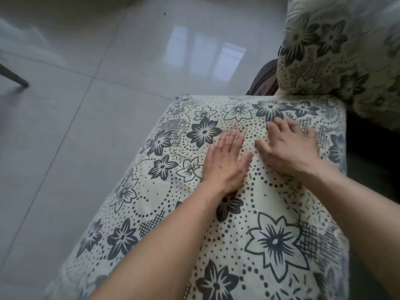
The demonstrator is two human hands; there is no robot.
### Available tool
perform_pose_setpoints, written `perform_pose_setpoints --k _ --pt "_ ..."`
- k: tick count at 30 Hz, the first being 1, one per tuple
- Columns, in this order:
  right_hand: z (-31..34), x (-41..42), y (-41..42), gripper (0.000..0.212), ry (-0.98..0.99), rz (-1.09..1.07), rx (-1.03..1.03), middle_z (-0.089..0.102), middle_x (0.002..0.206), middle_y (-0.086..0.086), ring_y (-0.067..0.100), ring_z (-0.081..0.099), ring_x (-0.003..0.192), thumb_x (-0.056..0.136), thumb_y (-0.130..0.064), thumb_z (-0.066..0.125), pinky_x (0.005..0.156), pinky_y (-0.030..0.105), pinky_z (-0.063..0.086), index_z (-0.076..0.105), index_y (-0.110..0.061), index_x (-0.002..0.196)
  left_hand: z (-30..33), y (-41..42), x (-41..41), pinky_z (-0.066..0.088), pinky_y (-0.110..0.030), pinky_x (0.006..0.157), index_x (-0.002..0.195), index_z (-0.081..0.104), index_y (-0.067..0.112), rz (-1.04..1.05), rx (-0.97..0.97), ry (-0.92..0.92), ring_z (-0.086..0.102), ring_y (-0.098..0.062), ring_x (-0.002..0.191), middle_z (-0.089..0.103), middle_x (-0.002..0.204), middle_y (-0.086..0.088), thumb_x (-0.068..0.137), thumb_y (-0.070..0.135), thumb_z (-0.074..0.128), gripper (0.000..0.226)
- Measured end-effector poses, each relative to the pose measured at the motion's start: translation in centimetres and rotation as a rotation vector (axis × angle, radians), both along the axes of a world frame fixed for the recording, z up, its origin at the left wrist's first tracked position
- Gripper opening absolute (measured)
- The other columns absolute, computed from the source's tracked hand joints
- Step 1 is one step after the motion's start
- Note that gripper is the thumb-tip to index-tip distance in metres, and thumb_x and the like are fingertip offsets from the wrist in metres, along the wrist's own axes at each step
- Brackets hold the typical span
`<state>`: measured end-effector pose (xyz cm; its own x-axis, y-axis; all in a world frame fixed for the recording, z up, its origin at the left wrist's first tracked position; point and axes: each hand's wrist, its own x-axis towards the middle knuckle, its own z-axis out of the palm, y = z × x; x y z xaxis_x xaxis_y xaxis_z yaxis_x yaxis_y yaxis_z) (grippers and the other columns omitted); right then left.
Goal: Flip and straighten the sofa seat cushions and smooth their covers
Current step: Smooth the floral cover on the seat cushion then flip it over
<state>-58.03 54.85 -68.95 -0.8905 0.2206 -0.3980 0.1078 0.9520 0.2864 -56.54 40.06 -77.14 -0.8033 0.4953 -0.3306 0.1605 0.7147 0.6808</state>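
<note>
A large seat cushion in a cream cover printed with dark flowers and dots fills the lower middle of the view. Both my hands lie flat on its upper half, palms down and fingers spread. My left hand rests near the cushion's centre. My right hand lies just to its right, fingers reaching toward the far edge. Neither hand holds anything. A second cushion with the same print stands upright at the top right, behind the flat one.
Glossy grey floor tiles spread to the left and beyond the cushion. A dark furniture leg shows at the left edge. A dark brown sofa frame part sits between the two cushions.
</note>
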Motion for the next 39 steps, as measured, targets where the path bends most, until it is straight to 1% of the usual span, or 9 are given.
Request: perform_pose_setpoints --k 2,6,11,14,20,24,28,34,39 --pt "2.1 -3.4 -2.9 0.065 0.147 0.034 -0.027 0.041 0.148 0.009 0.028 0.033 0.138 0.097 -0.06 0.019 0.113 0.055 0.022 0.043 -0.016 0.138 1.8 -1.8 -2.4 0.004 -0.047 0.122 0.154 0.007 0.031 0.045 0.114 0.025 0.001 -0.011 0.149 -0.001 0.162 0.01 0.102 0.052 0.015 0.057" --pt "1.8 -8.2 -8.4 0.058 0.471 0.254 -0.199 0.014 0.162 0.003 0.02 0.007 0.149 0.099 -0.05 0.029 0.119 0.052 0.002 0.026 -0.022 0.15 0.9 -7.0 -8.8 -0.001 -0.04 0.12 0.155 0.01 0.031 0.472 0.037 0.302 0.0 -0.01 0.149 0.001 0.163 0.009 0.104 0.043 0.023 0.053" --pt "-6.9 -4.7 -5.7 0.071 -0.098 0.3 -0.009 -0.005 0.163 -0.001 0.019 -0.008 0.15 0.095 -0.061 0.006 0.117 0.053 -0.011 0.004 -0.026 0.156 -7.7 -10.3 -4.3 -0.007 -0.049 0.12 0.152 -0.011 0.034 0.144 -0.268 -0.167 -0.014 -0.018 0.148 -0.019 0.16 0.004 0.1 0.055 0.009 0.06" --pt "-6.4 -5.9 -6.2 0.071 -0.16 0.255 -0.037 0.004 0.164 0.001 0.021 -0.001 0.15 0.095 -0.062 0.014 0.118 0.055 -0.007 0.012 -0.025 0.155 -7.8 -11.1 -4.8 -0.005 -0.05 0.12 0.154 -0.007 0.034 0.136 -0.227 -0.237 -0.009 -0.019 0.149 -0.012 0.162 0.004 0.1 0.056 0.01 0.061" --pt "-2.0 -2.7 -7.6 0.068 0.2 0.259 -0.111 -0.02 0.16 -0.004 0.017 -0.018 0.148 0.098 -0.061 0.013 0.117 0.052 -0.014 -0.007 -0.028 0.154 -2.3 -10.8 -4.3 -0.013 -0.04 0.119 0.154 -0.002 0.033 0.605 -0.051 0.215 -0.015 -0.008 0.148 -0.016 0.159 0.014 0.103 0.049 0.016 0.056" --pt "-3.4 2.4 -5.2 0.071 -0.001 0.21 -0.018 -0.027 0.157 -0.001 0.018 -0.024 0.145 0.092 -0.063 -0.007 0.116 0.054 -0.016 -0.013 -0.028 0.153 -5.4 -9.6 2.0 -0.006 -0.048 0.121 0.15 -0.017 0.032 0.219 -0.268 -0.042 -0.021 -0.012 0.145 -0.025 0.158 0.009 0.099 0.057 0.003 0.061" --pt "-3.1 1.0 -6.1 0.069 -0.086 0.123 -0.06 -0.019 0.161 -0.001 0.018 -0.019 0.147 0.096 -0.061 0.005 0.116 0.056 -0.011 -0.008 -0.028 0.154 -4.6 -10.2 0.9 -0.006 -0.048 0.12 0.152 -0.008 0.033 0.22 -0.272 -0.133 -0.014 -0.012 0.147 -0.016 0.16 0.009 0.1 0.056 0.009 0.06" --pt "0.8 5.9 -6.6 0.07 0.395 0.045 -0.169 -0.027 0.159 -0.002 0.02 -0.022 0.147 0.095 -0.056 0.013 0.115 0.053 -0.019 -0.005 -0.026 0.156 1.1 -6.4 4.1 -0.027 -0.041 0.113 0.148 -0.023 0.037 0.361 -0.079 0.156 -0.034 -0.009 0.141 -0.038 0.153 0.011 0.092 0.059 -0.006 0.063" --pt "-2.8 9.3 -4.2 0.068 0.043 -0.089 -0.068 -0.044 0.15 -0.003 0.017 -0.039 0.139 0.088 -0.055 -0.015 0.113 0.059 -0.015 -0.029 -0.024 0.148 -1.8 -3.9 7.4 -0.018 -0.048 0.117 0.146 -0.029 0.035 0.126 -0.257 -0.011 -0.032 -0.015 0.142 -0.039 0.152 0.007 0.097 0.055 -0.007 0.057"
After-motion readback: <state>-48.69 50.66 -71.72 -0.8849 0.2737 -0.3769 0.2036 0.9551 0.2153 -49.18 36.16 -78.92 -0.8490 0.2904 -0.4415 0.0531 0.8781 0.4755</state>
